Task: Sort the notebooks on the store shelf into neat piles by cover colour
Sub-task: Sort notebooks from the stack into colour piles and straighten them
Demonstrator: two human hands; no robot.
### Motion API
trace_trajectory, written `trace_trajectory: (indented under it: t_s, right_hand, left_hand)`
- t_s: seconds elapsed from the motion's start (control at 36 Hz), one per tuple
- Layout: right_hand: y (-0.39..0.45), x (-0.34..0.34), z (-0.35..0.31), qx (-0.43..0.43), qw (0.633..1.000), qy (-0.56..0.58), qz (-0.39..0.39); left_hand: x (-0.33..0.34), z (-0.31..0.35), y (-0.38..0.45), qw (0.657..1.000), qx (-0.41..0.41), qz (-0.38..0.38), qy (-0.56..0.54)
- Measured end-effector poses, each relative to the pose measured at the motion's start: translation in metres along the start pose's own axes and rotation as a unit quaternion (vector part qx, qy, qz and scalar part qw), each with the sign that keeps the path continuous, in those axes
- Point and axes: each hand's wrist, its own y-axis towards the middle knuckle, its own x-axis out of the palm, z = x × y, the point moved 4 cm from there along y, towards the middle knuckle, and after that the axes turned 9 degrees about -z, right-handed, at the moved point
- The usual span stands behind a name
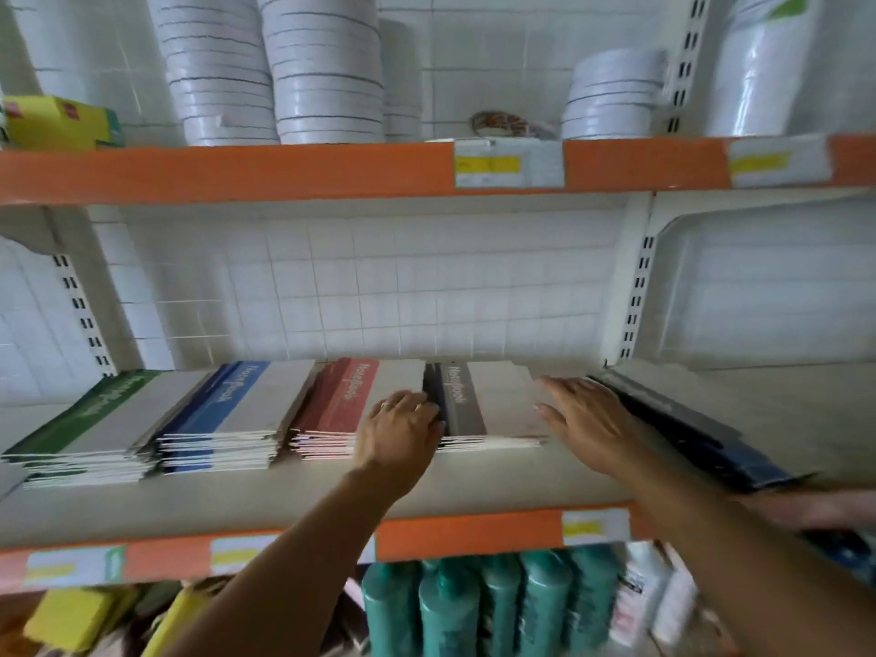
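**Squaring the grey-black pile between two hands**

Sitting fourth from the left on the middle shelf (474, 486), the grey-black notebook pile (488, 405) is flanked by both hands. Left hand (400, 431) is at its left edge, in the gap beside the red pile (341, 405), fingers bent against the pile's side; can't tell if it actually grips. Right hand (588, 419) lies flat on the pile's right side, fingers straight, holding nothing. Blue pile (232, 410) and green pile (90, 419) sit further left, all four side by side. A loose dark notebook (687, 433) lies slanted just right of the right hand. White tub stacks (322, 68) above, teal bottles (493, 604) below.
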Motion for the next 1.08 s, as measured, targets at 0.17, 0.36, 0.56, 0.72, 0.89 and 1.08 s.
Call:
trace_trajectory:
  t_s: [0.17,0.36,0.56,0.72,0.89,1.08]
  right_hand:
    - [-0.05,-0.02,0.107,0.052,0.999,-0.015,-0.002]
    - [-0.085,-0.025,0.197,0.085,0.993,-0.005,-0.085]
    - [-0.092,-0.018,0.229,0.083,0.98,0.008,-0.181]
    - [-0.082,-0.013,0.233,0.067,0.979,0.026,-0.189]
    - [-0.064,-0.01,0.231,0.071,0.975,0.047,-0.208]
    - [-0.049,-0.006,0.233,0.075,0.969,0.047,-0.232]
  left_hand:
    - [0.025,0.103,0.02,0.999,0.037,0.008,-0.024]
    - [0.049,0.202,0.029,0.997,0.042,0.009,-0.058]
    - [0.06,0.258,0.046,0.997,0.056,-0.029,-0.042]
    - [0.069,0.282,0.063,0.995,0.078,-0.04,-0.042]
    - [0.083,0.291,0.079,0.992,0.102,-0.067,-0.036]
    - [0.097,0.298,0.094,0.989,0.103,-0.092,-0.055]
